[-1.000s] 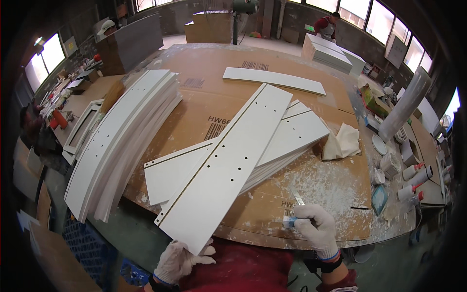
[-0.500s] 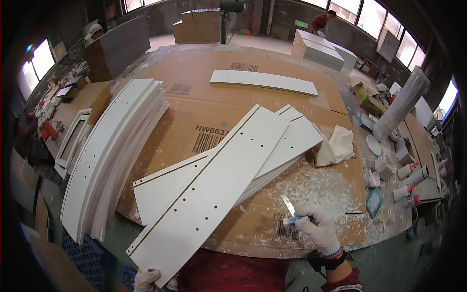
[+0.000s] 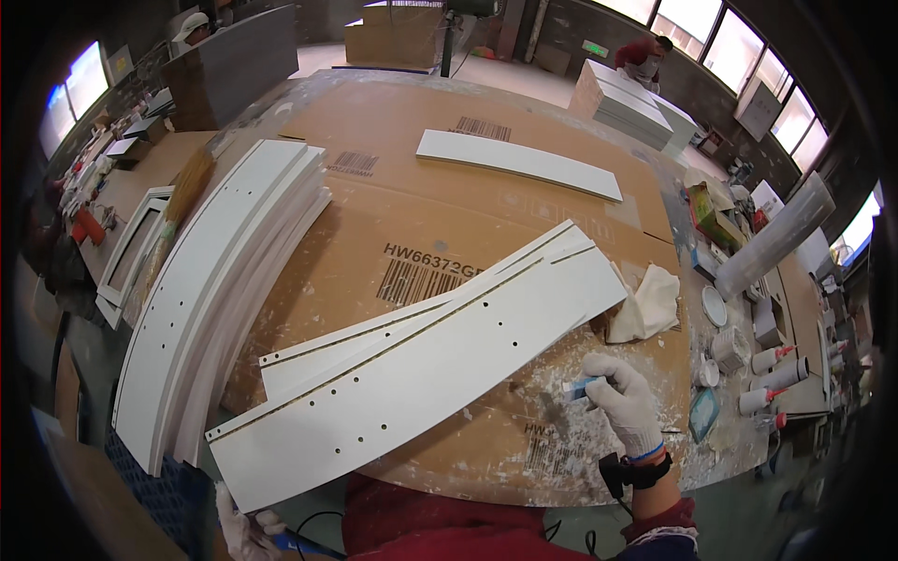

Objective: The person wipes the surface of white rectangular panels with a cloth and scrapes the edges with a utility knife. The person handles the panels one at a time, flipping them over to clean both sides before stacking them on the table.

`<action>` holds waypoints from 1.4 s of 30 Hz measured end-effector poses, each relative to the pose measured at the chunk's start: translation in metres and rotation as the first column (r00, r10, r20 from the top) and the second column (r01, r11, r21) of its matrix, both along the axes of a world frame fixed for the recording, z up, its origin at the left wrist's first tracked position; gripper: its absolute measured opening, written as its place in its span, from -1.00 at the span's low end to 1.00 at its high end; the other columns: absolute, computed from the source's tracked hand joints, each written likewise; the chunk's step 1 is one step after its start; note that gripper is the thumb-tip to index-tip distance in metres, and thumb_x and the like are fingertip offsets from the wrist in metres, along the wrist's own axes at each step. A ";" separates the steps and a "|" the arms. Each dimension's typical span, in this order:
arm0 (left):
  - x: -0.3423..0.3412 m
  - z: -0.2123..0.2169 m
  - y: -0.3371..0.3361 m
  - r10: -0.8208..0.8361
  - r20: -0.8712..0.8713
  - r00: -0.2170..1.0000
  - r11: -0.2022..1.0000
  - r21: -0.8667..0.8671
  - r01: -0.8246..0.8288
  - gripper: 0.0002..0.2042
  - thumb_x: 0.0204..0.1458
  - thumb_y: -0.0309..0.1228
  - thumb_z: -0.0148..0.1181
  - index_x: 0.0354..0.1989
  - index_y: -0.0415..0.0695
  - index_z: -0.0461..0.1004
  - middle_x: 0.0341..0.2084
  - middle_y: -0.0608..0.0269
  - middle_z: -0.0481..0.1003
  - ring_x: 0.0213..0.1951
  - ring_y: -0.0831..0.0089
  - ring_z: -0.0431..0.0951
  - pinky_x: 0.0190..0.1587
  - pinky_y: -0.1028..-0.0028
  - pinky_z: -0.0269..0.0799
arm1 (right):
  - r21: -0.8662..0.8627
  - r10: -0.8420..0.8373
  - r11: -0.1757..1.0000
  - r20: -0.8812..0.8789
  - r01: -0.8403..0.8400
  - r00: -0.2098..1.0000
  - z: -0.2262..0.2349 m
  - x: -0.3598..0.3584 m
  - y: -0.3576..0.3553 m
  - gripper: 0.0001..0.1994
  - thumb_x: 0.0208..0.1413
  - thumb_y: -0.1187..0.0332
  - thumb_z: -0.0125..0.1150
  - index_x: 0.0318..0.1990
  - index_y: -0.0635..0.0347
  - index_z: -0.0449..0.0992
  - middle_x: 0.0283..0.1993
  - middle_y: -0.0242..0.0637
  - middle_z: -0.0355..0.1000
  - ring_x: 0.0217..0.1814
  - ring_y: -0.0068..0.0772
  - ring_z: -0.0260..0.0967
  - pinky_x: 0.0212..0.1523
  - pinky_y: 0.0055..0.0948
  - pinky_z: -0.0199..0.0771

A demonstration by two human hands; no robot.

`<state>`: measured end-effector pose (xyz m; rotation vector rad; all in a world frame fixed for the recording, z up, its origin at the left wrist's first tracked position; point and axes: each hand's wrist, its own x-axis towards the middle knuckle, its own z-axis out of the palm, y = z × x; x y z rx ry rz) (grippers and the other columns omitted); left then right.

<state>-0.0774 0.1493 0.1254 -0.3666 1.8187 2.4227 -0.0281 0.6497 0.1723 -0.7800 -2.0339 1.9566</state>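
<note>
A long white panel with small drilled holes and a groove along one edge lies slanted over other white panels on the cardboard-covered table. At its lower left corner is my left hand in a white glove, thumb and fingers either side of the corner; part of its grip is hard to see. My right hand, also gloved, is right of the panel above the paint-flecked cardboard, closed around a small metal blade with a blue grip. The blade's metal part hardly shows now.
A stack of curved white panels stands at the left, beside a brush. One white strip lies at the back. A cloth rests right of the panels. Bottles and a plastic-wrapped roll line the right. Two people work farther off.
The top panel has turned clockwise, its near end shifting left and its far end right. My left hand has moved left with it. My right hand has risen slightly, the blade turning.
</note>
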 end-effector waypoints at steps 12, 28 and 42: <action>-0.053 -0.072 -0.034 -0.337 -0.463 0.820 0.289 -0.880 -0.378 -0.32 0.08 -0.21 0.20 0.31 -0.30 0.13 0.29 -0.18 0.12 0.27 -0.06 0.21 0.31 0.10 0.05 | -0.191 0.131 0.972 -0.057 -0.139 0.990 -0.029 -0.032 0.031 -0.67 0.13 0.45 0.19 0.05 0.37 0.42 -0.02 -0.30 0.43 -0.08 -0.54 0.39 -0.03 -0.52 0.39; -0.048 0.059 -0.020 -0.439 -0.244 0.865 0.574 -0.817 0.061 -0.75 0.14 -0.41 -0.04 -0.16 -0.29 0.50 -0.29 0.07 0.51 -0.38 0.25 0.48 -0.33 0.31 0.40 | -0.348 -0.027 0.935 -0.271 -0.071 0.962 -0.034 -0.027 0.026 -0.67 0.10 0.42 0.23 0.00 0.38 0.42 -0.16 -0.30 0.44 -0.16 -0.52 0.40 -0.13 -0.50 0.44; -0.050 0.012 -0.001 -0.056 -0.095 0.994 0.856 -0.517 -0.001 -0.55 0.10 -0.07 0.18 -0.20 -0.30 0.37 -0.38 0.20 0.46 -0.39 0.49 0.50 -0.29 0.47 0.51 | -0.266 -0.010 0.964 -0.057 -0.005 0.998 -0.049 -0.001 0.039 -0.68 0.11 0.43 0.21 -0.01 0.38 0.43 -0.14 -0.31 0.45 -0.17 -0.51 0.42 -0.15 -0.51 0.45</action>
